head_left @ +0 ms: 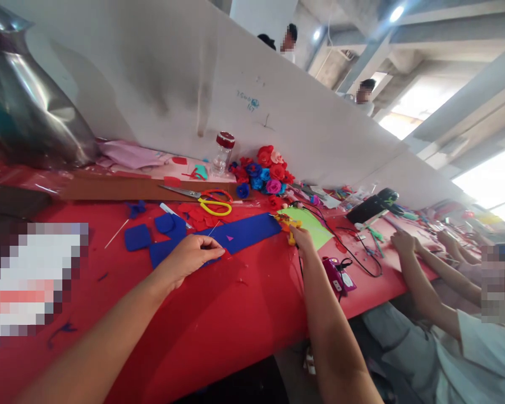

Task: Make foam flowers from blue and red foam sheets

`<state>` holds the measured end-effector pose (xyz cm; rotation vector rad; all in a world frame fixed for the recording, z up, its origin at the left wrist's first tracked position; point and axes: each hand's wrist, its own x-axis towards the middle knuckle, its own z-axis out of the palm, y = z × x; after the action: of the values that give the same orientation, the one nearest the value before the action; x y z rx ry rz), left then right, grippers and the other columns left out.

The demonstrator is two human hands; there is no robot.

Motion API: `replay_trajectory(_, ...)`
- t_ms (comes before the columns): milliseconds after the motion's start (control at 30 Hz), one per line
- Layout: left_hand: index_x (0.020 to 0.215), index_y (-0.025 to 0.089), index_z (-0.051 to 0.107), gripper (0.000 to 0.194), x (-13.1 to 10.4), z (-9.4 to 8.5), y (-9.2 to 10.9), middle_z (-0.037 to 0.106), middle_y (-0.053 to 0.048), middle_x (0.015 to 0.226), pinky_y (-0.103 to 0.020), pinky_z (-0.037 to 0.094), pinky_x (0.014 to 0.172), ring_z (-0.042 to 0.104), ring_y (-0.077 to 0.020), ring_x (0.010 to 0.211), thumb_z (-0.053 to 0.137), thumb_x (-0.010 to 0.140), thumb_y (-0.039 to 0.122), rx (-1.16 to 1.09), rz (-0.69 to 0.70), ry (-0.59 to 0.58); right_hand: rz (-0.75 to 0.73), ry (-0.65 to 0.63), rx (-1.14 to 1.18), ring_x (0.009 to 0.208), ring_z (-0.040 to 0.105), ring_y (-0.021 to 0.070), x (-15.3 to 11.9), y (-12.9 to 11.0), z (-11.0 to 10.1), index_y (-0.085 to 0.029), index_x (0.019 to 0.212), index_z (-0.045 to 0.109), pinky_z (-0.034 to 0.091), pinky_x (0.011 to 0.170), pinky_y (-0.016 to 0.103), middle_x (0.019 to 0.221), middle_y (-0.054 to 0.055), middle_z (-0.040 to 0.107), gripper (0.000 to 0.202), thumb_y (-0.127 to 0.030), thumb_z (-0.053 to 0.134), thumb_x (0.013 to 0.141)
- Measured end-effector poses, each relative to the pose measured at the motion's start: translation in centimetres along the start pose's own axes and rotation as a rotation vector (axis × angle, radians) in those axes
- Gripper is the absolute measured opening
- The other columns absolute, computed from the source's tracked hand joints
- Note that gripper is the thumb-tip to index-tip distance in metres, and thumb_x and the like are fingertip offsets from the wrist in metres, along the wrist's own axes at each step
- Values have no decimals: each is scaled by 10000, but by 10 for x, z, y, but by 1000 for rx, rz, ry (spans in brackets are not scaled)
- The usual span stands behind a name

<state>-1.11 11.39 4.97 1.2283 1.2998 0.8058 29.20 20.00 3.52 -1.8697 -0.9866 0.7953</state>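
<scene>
My left hand (193,257) is closed in a pinch around a thin pale stick (214,229), over a strip of blue paper (252,231). At the strip's right end, my right hand (302,240) is wrapped round a yellow-orange glue gun (292,224), beside a light green sheet (315,227). Square blue pieces (138,238) and red cut pieces (197,217) lie left of and behind the strip. Scissors with red and yellow handles (215,207) rest behind them.
Paper flowers (273,171) and a red-lidded jar (224,151) stand by the white partition (172,73). A metal jug (29,95) is at the left. A purple power socket (340,275) with cables sits right. Other people's hands (404,242) are at the far right.
</scene>
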Motion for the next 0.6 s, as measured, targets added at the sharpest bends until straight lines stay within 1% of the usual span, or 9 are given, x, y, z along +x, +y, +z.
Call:
replay_trajectory(67,645,195,685,228,0,-1,1,667,-24,677,-300,391,701,568,-191,708,652,586,413,14,8,7,-17,106,-89,1023,610,267,-8,-3,-5,-127,1002,640,481,791,319,957,134,673,303,-298,621,752)
replay_trajectory(133,642,201,690,227,0,-2,2,665,-21,670,-300,392,706,567,-190,707,659,583,418,30,9,18,-60,210,-176,1187,504,287,-19,-10,-7,-143,1097,622,419,917,353,1157,162,614,387,-250,626,725)
replay_trajectory(200,639,205,695,220,0,-4,2,665,-20,668,-299,394,709,566,-187,709,668,577,414,39,3,37,-184,236,-294,1180,501,278,-36,-21,0,-159,1087,636,384,962,375,1181,149,609,367,-261,614,735)
replay_trajectory(233,637,205,696,215,0,-5,2,666,-19,668,-297,396,712,567,-186,712,673,575,410,38,3,48,-272,147,-339,1095,554,262,-45,-28,6,-163,1009,667,400,939,372,1095,127,652,289,-282,591,757)
replay_trajectory(300,631,202,694,212,1,-7,1,669,-17,669,-293,401,714,567,-181,711,678,571,405,30,13,54,-433,-232,-268,950,614,202,-66,-41,25,-190,883,698,440,872,321,952,55,703,216,-311,540,797)
replay_trajectory(367,622,200,688,211,2,-9,-1,664,-9,659,-289,405,703,563,-175,696,675,575,405,30,30,46,-535,-643,-206,888,626,174,-87,-53,46,-197,863,715,448,828,292,903,24,719,199,-324,587,779)
replay_trajectory(400,620,199,686,208,3,-10,-2,656,-3,647,-286,403,687,555,-171,677,670,581,403,38,35,43,-565,-762,-204,851,627,163,-95,-57,56,-198,853,722,449,805,282,878,18,722,178,-306,615,760)
replay_trajectory(467,625,198,687,202,4,-11,-4,639,7,622,-280,395,652,537,-161,638,655,599,395,61,42,53,-597,-874,-208,813,630,150,-108,-61,71,-207,865,730,451,760,267,866,15,724,163,-256,637,740)
replay_trajectory(600,627,197,696,205,5,-14,-4,643,0,623,-277,385,629,535,-165,630,668,608,400,133,59,97,-614,-855,-226,827,645,156,-115,-55,83,-215,872,737,452,746,264,874,22,730,175,-208,642,726)
